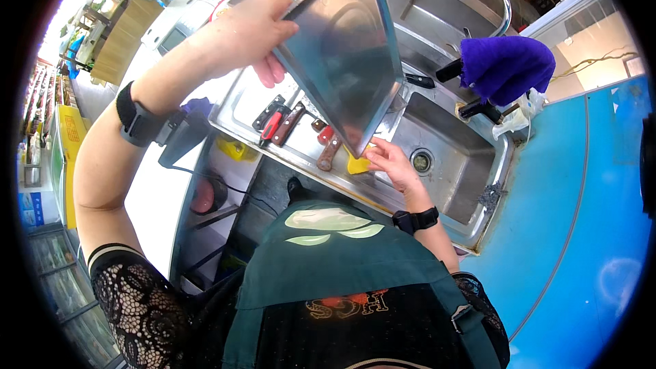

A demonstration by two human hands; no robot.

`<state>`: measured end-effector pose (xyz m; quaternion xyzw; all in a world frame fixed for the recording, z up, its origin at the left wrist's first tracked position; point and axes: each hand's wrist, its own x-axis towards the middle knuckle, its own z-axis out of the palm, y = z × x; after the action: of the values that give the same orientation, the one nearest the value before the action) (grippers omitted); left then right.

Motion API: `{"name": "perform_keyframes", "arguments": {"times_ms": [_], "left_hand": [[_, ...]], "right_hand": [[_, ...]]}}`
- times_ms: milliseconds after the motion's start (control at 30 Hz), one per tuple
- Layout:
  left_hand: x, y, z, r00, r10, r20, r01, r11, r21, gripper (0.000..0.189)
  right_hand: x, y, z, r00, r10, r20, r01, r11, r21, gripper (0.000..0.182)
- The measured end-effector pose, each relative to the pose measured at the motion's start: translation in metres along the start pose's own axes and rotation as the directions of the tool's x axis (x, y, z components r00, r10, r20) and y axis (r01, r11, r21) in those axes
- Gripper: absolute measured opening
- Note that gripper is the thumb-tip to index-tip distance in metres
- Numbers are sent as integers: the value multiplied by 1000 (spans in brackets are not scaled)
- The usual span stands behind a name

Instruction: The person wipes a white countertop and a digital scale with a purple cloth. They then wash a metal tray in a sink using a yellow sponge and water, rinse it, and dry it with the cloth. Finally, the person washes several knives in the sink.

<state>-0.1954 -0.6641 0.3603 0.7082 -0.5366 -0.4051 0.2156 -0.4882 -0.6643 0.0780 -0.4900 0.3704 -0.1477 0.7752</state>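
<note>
A rectangular stainless steel tray (348, 46) is held up on a steep tilt between both hands. My left hand (256, 36) grips its upper left edge, thumb on the near face. At its bottom corner my right hand (392, 161) holds the rim with the fingertips. Beneath it, on the metal drainboard (241, 128), lie several knives with dark or wooden handles (288, 123), a red and black handled tool (271, 125) and a brown wooden handle (328, 154). A yellow scraper-like tool (357, 164) lies beside my right fingertips.
A steel sink basin (446, 148) with a drain is at the right, a second basin (435, 10) behind it. A purple cloth (505, 69) hangs over a black fixture near the curved faucet (505, 5). A black-handled knife (420, 80) lies by the basin. A white scale-like machine (177, 25) stands left.
</note>
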Motion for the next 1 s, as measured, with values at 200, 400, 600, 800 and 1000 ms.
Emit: {"name": "perform_keyframes", "arguments": {"times_ms": [200,400,600,800,1000], "left_hand": [[-27,-1,-40,976,168,-141,-112,934,339,15],[-45,-16,-69,918,390,-75,-266,745,612,10],[-63,-34,-90,892,444,-83,-200,553,808,10],[-66,-44,-104,853,519,-49,-213,432,877,12],[-54,-68,-116,757,652,-47,-310,421,852,9]], "right_hand": [[0,-39,-16,971,-220,-90,216,975,-52,47],[6,-25,-35,883,-322,-343,-200,402,-893,53],[42,-19,39,960,-156,232,280,523,-805,54],[108,-20,141,696,90,713,541,587,-602,60],[206,6,265,642,-158,751,712,486,-507,69]]}}
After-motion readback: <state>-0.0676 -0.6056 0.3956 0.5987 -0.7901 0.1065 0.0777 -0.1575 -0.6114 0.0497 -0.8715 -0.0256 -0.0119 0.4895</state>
